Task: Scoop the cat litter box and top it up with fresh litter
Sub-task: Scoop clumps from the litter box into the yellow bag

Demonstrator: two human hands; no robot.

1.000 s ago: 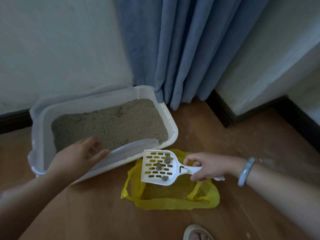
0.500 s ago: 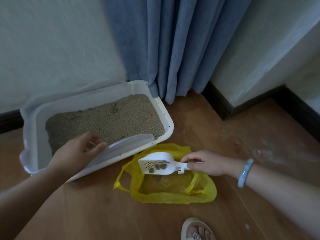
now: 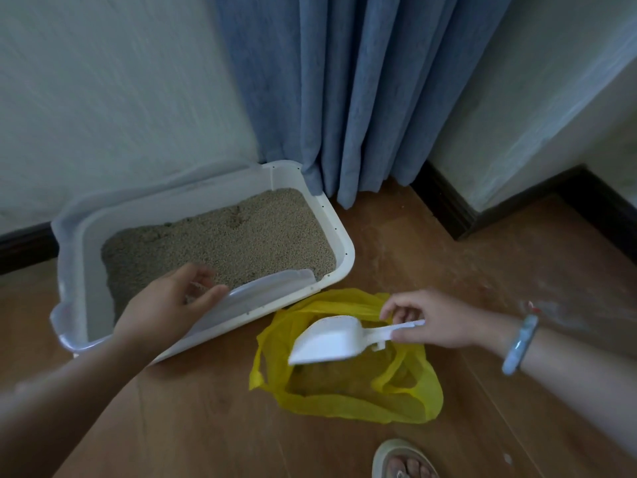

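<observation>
Dim, flat indoor light, soft motion blur, wide-angle bending at edges.

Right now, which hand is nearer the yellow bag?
Right. The right hand holds the scoop directly over the yellow bag; the left hand grips the litter box rim, off to the side.

Count, head view: one litter box (image 3: 344, 246), white, holding one bed of litter (image 3: 220, 239). One scoop (image 3: 331, 339). One yellow bag (image 3: 406, 405). Two hands: left hand (image 3: 165, 305), right hand (image 3: 434, 319). One bracelet (image 3: 520, 343) (right wrist). One sandalled foot (image 3: 403, 460). One curtain (image 3: 344, 91).
</observation>
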